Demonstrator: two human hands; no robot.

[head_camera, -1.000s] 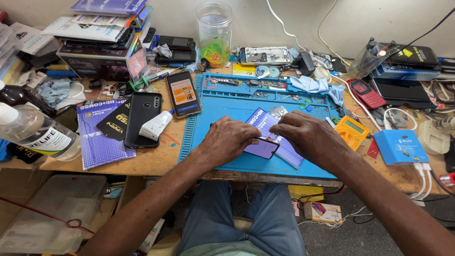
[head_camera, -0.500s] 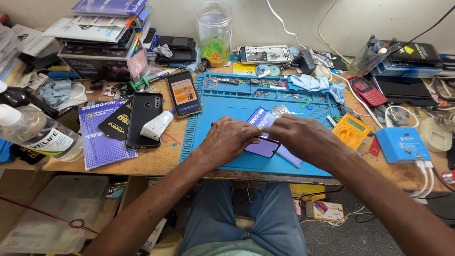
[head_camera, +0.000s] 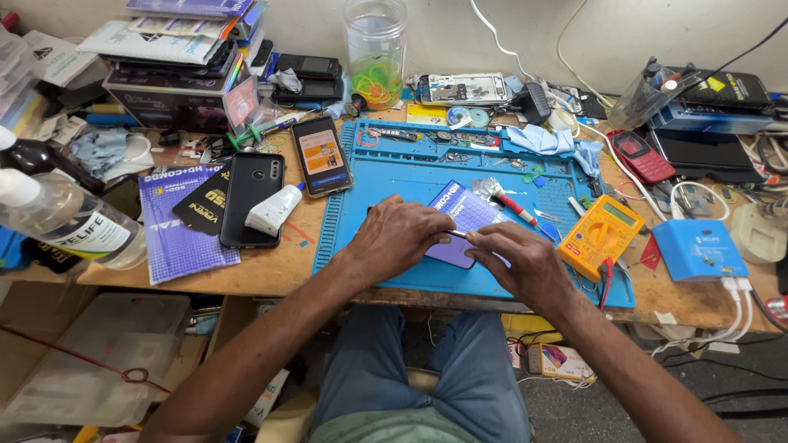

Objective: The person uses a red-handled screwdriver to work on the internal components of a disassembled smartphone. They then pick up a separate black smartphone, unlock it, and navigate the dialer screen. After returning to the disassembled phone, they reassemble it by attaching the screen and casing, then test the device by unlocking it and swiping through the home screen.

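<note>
A purple phone (head_camera: 456, 246) was pinned by the left hand (head_camera: 402, 238) on the blue mat (head_camera: 369, 246) while its edge was pinched by the right hand (head_camera: 517, 262), so steady peeling was probably needed next.

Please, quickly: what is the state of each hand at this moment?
Left hand: fingers curled, pressing down on the purple phone on the blue mat.
Right hand: fingertips pinching at the phone's edge.

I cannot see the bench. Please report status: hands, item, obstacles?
Left hand and right hand both on purple phone, on blue mat. Yellow multimeter close right, apart.
</note>
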